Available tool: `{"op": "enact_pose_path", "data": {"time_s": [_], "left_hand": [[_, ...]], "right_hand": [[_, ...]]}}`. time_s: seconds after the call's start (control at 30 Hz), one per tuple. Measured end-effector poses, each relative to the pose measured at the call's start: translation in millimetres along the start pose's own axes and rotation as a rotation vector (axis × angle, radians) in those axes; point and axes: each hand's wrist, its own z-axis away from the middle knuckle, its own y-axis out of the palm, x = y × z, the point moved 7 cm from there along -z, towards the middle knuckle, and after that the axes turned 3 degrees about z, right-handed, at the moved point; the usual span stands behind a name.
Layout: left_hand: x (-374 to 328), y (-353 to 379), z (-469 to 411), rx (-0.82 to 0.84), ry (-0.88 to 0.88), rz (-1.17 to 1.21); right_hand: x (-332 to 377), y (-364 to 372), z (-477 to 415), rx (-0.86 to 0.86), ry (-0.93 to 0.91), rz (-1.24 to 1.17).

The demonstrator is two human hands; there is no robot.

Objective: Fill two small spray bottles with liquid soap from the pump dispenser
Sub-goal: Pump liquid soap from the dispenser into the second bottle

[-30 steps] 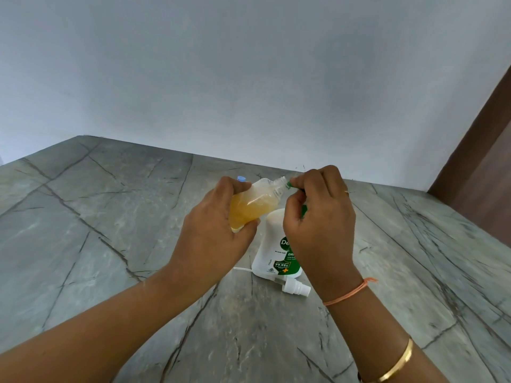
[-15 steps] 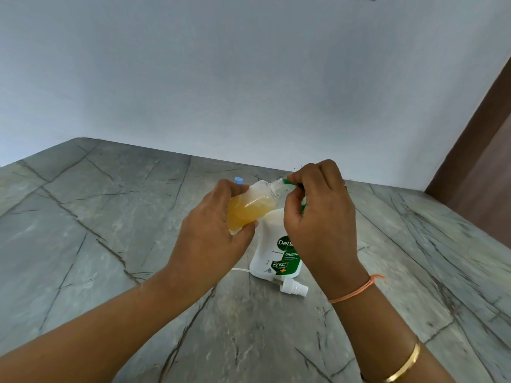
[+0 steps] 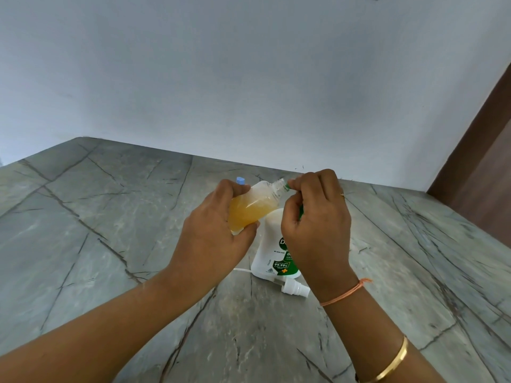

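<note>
One bottle (image 3: 254, 208), small and clear, is held above the table (image 3: 110, 217), tilted with its open neck pointing up and to the right. Amber liquid fills roughly its lower half. The left hand (image 3: 213, 239) grips the bottle from below and behind, with fingers wrapped round its base and the thumb along the near side.

The right hand (image 3: 315, 225) is curled round the green pump (image 3: 287, 186) of the dispenser (image 3: 272, 244), and the pump's tip shows at the fingertips, right at the bottle's mouth. Whether it touches the rim cannot be told. The dispenser, white with a green label, stands upright on the table just below both hands.

A white spray cap (image 3: 294, 288) lies on its side just in front of the dispenser, and a thin tube (image 3: 242, 270) shows at the dispenser's left foot. A small blue piece (image 3: 240, 180) peeks out behind the left hand's fingers; what it belongs to is hidden.

An orange thread (image 3: 345, 293) and a gold bangle (image 3: 392, 363) sit on the right forearm. A pale wall (image 3: 249, 78) rises behind the grey veined table, with a brown door (image 3: 484, 161) at far right.
</note>
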Motion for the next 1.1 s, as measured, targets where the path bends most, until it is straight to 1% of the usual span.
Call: {"op": "enact_pose_path", "data": {"time_s": [0.27, 0.53, 0.93, 1.1], "left_hand": [[1, -1, 0, -0.017, 0.01, -0.007], [0, -3, -1, -0.022, 0.023, -0.001], [2, 0, 1, -0.012, -0.002, 0.007], [1, -2, 0, -0.016, 0.009, 0.005]], "right_hand": [[-1, -6, -7, 0.015, -0.003, -0.019], [-2, 1, 0, -0.051, -0.002, -0.06], [-4, -4, -9, 0.028, 0.012, -0.066], [-3, -3, -6, -0.022, 0.007, -0.064]]}}
